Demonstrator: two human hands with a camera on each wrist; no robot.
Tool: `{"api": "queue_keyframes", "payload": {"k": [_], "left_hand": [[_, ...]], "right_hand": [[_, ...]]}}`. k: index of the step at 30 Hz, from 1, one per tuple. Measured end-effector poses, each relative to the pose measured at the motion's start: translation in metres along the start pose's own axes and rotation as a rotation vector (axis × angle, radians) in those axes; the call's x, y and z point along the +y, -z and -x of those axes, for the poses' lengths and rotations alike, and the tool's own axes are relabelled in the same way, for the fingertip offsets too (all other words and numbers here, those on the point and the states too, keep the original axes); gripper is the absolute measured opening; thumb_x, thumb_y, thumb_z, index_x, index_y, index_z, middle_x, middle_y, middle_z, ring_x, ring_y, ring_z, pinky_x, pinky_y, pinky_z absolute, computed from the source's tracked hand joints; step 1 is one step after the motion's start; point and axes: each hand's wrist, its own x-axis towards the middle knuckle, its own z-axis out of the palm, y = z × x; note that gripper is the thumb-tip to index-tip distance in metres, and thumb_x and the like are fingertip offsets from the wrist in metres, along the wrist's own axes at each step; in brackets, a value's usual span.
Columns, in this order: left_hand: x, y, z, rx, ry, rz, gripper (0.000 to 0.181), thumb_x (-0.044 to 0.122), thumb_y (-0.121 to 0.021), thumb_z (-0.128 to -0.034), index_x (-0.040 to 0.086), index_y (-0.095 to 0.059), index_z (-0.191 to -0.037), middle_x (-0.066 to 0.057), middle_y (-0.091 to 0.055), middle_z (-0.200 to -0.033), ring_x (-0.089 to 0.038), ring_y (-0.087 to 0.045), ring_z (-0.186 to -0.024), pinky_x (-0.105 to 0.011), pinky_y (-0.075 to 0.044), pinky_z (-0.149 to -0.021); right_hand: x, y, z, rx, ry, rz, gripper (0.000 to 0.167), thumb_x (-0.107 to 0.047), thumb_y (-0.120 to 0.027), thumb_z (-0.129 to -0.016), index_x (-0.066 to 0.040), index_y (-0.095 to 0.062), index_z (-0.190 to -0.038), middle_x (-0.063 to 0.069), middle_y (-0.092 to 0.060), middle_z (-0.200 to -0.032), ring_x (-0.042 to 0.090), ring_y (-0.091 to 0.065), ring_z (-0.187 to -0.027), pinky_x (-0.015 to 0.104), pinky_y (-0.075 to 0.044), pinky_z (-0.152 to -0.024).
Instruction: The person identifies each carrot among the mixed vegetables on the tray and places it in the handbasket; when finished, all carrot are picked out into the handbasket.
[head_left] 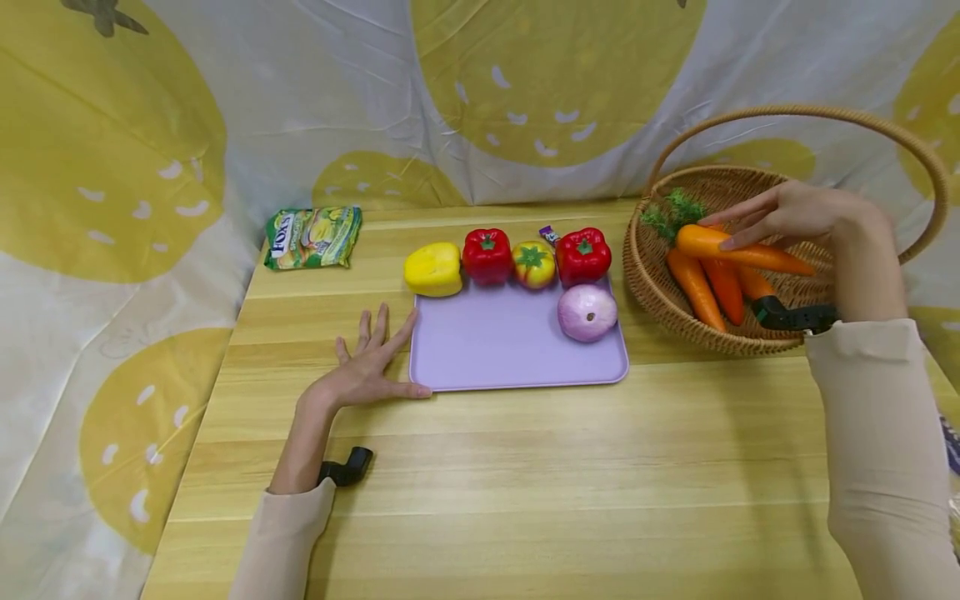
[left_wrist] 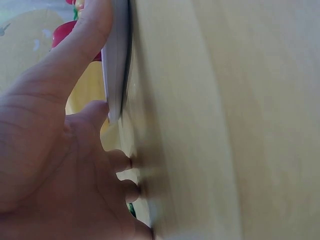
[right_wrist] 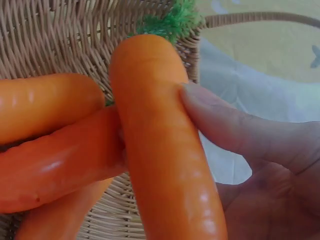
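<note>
My right hand (head_left: 813,212) grips an orange carrot (head_left: 742,248) over a wicker basket (head_left: 652,292). In the right wrist view the thumb presses along the side of that carrot (right_wrist: 160,135). Several other carrots (head_left: 693,287) with green tops lie in the basket beneath it. With fingers spread, my left hand (head_left: 367,367) touches the left edge of a lilac tray (head_left: 487,342). On the tray sit a purple onion (head_left: 587,313), two red bell peppers (head_left: 488,257), a yellow-red tomato (head_left: 535,265) and, at the back left corner, a yellow pepper (head_left: 433,270).
A green FOX'S candy bag (head_left: 312,238) lies at the back left of the wooden table (head_left: 525,483). A small purple-wrapped sweet (head_left: 550,235) is behind the tray. The basket's tall handle (head_left: 802,110) arches above the right hand. A patterned curtain (head_left: 360,100) hangs behind.
</note>
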Motion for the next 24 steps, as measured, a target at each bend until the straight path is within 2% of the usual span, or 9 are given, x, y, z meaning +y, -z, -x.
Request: {"api": "queue_keyframes", "payload": {"k": [3,5,8,11,13,15,18,20,24], "left_hand": [[0.000,0.000,0.000,0.001,0.002,0.002,0.119,0.063,-0.077,-0.0842,0.032,0.003,-0.167,-0.020,0.031,-0.168,-0.046,0.034,-0.153,-0.084,0.021,-0.107],[0.001,0.000,0.000,0.002,0.002,0.003,0.119,0.063,-0.077,-0.0844,0.032,0.003,-0.167,-0.020,0.031,-0.168,-0.046,0.034,-0.153,-0.084,0.021,-0.107],[0.000,0.000,-0.002,0.003,0.001,0.007,0.119,0.063,-0.077,-0.0845,0.032,0.003,-0.167,-0.020,0.031,-0.168,-0.046,0.034,-0.153,-0.084,0.021,-0.107],[0.000,-0.001,-0.003,0.005,-0.002,0.006,0.119,0.063,-0.077,-0.0845,0.032,0.003,-0.167,-0.020,0.031,-0.168,-0.046,0.034,-0.153,-0.084,0.021,-0.107],[0.001,-0.001,-0.003,0.006,-0.004,0.003,0.119,0.063,-0.077,-0.0843,0.032,0.003,-0.167,-0.020,0.031,-0.168,-0.046,0.034,-0.153,-0.085,0.021,-0.107],[0.002,-0.001,-0.003,0.007,-0.005,0.000,0.119,0.063,-0.077,-0.0843,0.032,0.003,-0.167,-0.020,0.030,-0.168,-0.047,0.033,-0.153,-0.085,0.020,-0.107],[0.001,-0.001,-0.004,0.005,-0.007,0.000,0.119,0.063,-0.077,-0.0843,0.032,0.003,-0.167,-0.020,0.030,-0.168,-0.047,0.033,-0.153,-0.085,0.020,-0.107],[0.001,0.000,-0.004,0.004,-0.007,0.001,0.119,0.063,-0.077,-0.0846,0.031,0.003,-0.167,-0.020,0.031,-0.168,-0.047,0.034,-0.153,-0.085,0.021,-0.107],[0.001,0.000,-0.005,0.005,-0.007,0.002,0.119,0.063,-0.077,-0.0847,0.032,0.003,-0.167,-0.020,0.031,-0.168,-0.045,0.035,-0.153,-0.084,0.021,-0.107]], "right_hand": [[-0.004,-0.003,-0.001,-0.010,0.008,0.008,0.053,-0.040,-0.069,-0.099,-0.025,-0.057,-0.149,0.026,-0.044,-0.159,0.054,-0.033,-0.146,0.074,-0.030,-0.111],[-0.004,-0.004,-0.004,-0.026,0.025,0.020,0.050,-0.037,-0.069,-0.100,-0.024,-0.059,-0.148,0.023,-0.053,-0.153,0.047,-0.045,-0.142,0.068,-0.039,-0.111],[-0.005,-0.005,-0.007,-0.063,0.037,0.007,0.046,-0.032,-0.069,-0.101,-0.023,-0.061,-0.146,0.017,-0.063,-0.144,0.026,-0.062,-0.129,0.059,-0.049,-0.108],[-0.004,-0.005,-0.009,-0.082,0.028,-0.005,0.044,-0.032,-0.070,-0.100,-0.026,-0.064,-0.143,0.014,-0.067,-0.139,0.010,-0.067,-0.115,0.053,-0.054,-0.104],[-0.004,-0.006,-0.010,-0.080,0.023,-0.011,0.045,-0.032,-0.071,-0.099,-0.024,-0.064,-0.143,0.014,-0.066,-0.142,0.012,-0.065,-0.119,0.052,-0.054,-0.104],[-0.003,-0.008,-0.010,-0.069,0.023,0.000,0.046,-0.033,-0.072,-0.098,-0.023,-0.065,-0.142,0.014,-0.063,-0.145,0.020,-0.061,-0.126,0.048,-0.054,-0.103],[-0.002,-0.013,-0.011,-0.066,0.035,0.024,0.047,-0.034,-0.072,-0.098,-0.019,-0.065,-0.142,0.015,-0.062,-0.147,0.025,-0.055,-0.132,0.038,-0.052,-0.101],[-0.001,-0.015,-0.011,-0.076,0.047,0.027,0.047,-0.033,-0.072,-0.098,-0.018,-0.065,-0.142,0.015,-0.063,-0.145,0.018,-0.058,-0.127,0.030,-0.052,-0.097],[0.000,-0.017,-0.010,-0.103,0.050,-0.012,0.048,-0.030,-0.072,-0.099,-0.014,-0.063,-0.143,0.013,-0.067,-0.140,0.001,-0.065,-0.108,0.023,-0.055,-0.089]]}}
